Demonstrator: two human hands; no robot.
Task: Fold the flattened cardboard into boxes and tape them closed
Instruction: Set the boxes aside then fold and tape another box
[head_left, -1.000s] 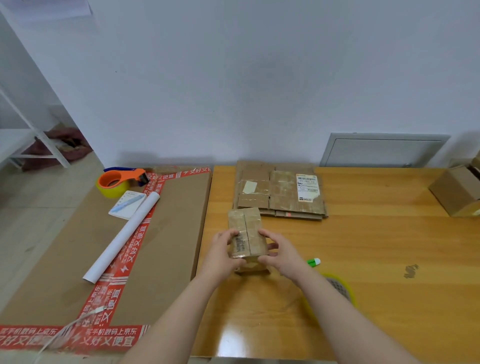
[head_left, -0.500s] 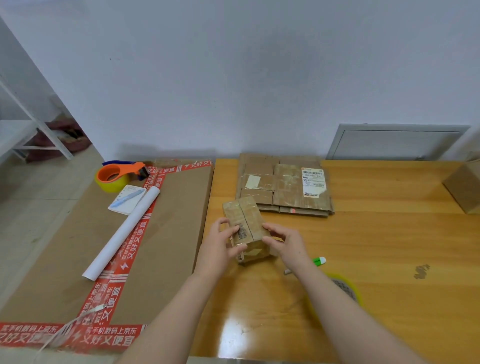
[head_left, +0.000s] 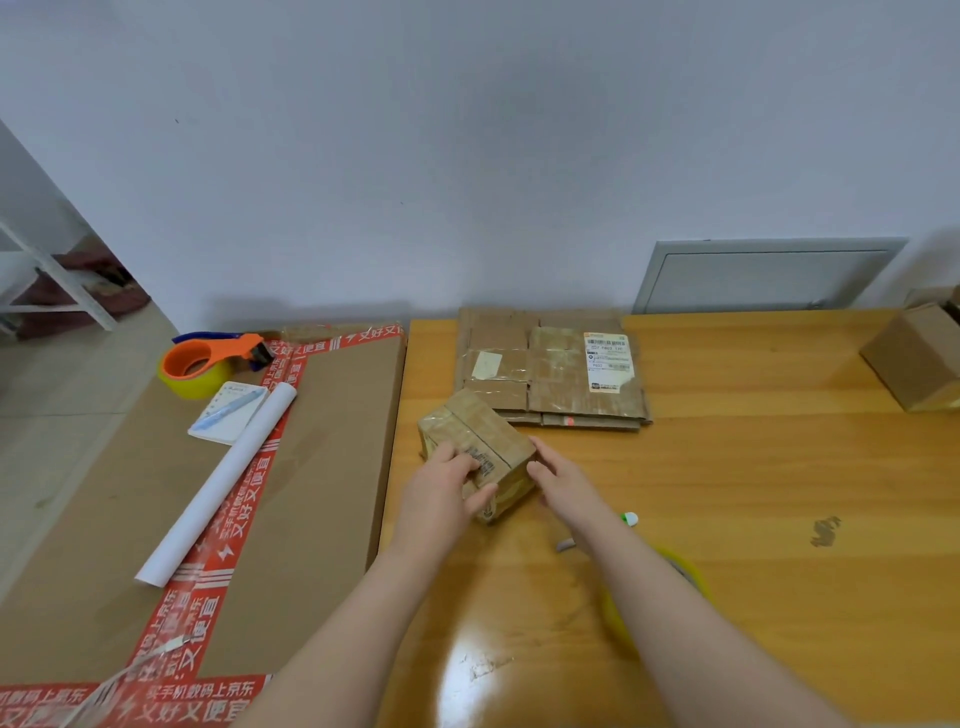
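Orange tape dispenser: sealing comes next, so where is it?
The orange tape dispenser sits at the far left of the head view, on the large flat carton, at its back corner, behind the notepad and white paper roll.

Left hand (head_left: 445, 491) grips the box (head_left: 485, 428), fingers (head_left: 467, 460) curled; right hand (head_left: 565, 480) extends straight fingers.

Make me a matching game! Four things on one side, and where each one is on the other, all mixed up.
Things: 1 small box; 2 tape dispenser; 3 pen; 4 white label.
Places: A on the notepad; B gripped by the left hand; C next to the notepad; D on the flattened cardboard.
Pairs: 1-B, 2-C, 3-A, 4-D.
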